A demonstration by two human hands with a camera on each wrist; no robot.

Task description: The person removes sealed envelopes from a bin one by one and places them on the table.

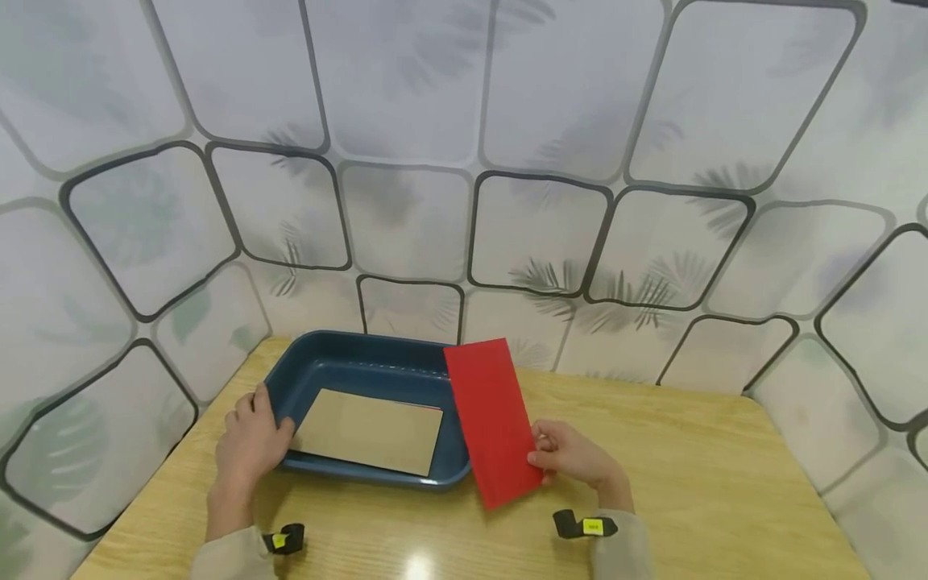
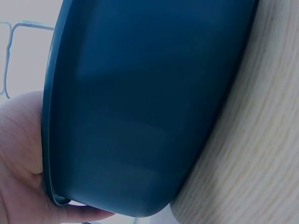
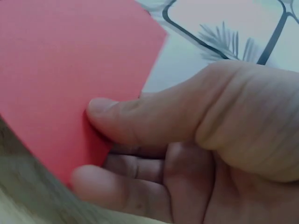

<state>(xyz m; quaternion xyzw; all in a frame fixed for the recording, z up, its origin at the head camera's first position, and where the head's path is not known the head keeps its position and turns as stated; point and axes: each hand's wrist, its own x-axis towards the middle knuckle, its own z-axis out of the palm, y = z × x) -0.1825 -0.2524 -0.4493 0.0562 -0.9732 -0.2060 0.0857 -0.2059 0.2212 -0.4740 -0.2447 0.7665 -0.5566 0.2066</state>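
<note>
Tray (image 1: 377,354), blue, on table (image 1: 696,475): left end gripped by left hand (image 1: 250,435), tan card (image 1: 368,431) inside. Red card (image 1: 495,423), by tray's right end: pinched at one edge by right hand (image 1: 576,455); that lone hold could let it bend or slip.

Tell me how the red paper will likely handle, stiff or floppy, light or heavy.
The red paper is probably light, since the right hand pinches it near one edge. It seems fairly stiff, showing little sag beyond that grip.
</note>
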